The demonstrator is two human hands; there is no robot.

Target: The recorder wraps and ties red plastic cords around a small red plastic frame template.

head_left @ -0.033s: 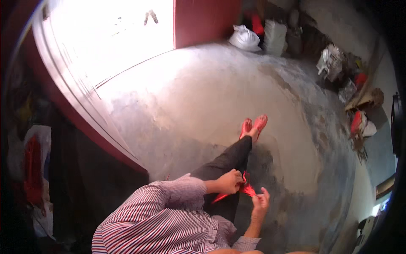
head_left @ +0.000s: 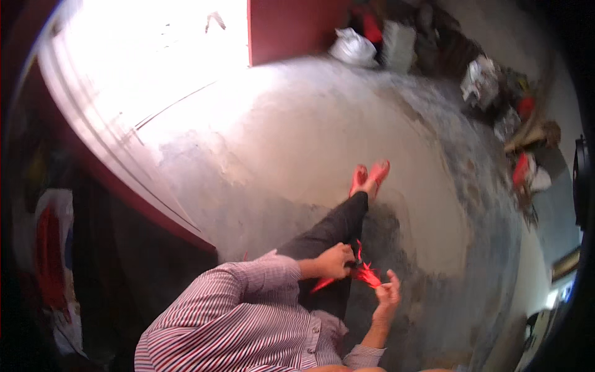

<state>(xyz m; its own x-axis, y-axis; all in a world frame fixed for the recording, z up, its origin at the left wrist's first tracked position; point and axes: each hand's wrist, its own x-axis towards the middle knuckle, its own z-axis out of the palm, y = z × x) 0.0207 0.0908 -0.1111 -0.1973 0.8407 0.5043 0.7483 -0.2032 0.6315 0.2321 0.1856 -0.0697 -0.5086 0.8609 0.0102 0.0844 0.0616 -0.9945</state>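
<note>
Over my dark-trousered lap I hold a bright red, thin, ribbon-like piece (head_left: 367, 274) between both hands; its exact kind cannot be made out. My left hand (head_left: 335, 261) is closed at its upper left end, where a small dark part shows by the fingertips. My right hand (head_left: 388, 291) pinches the lower right end between thumb and fingers, with another finger raised. A loose red tip sticks up beside the left fingertips. Another red strip (head_left: 322, 284) lies on my lap below the left wrist. The fingers hide part of the piece.
My legs stretch over the concrete floor (head_left: 297, 136), feet in red shoes (head_left: 375, 177). A dark red door (head_left: 297, 31) stands by a bright doorway. White sacks (head_left: 354, 48) and heaped bags line the back right wall. A red and white bag (head_left: 52, 248) is at the left.
My right hand has shifted slightly right, and the red piece between my hands looks more spread into points. The whole view has tilted a little.
</note>
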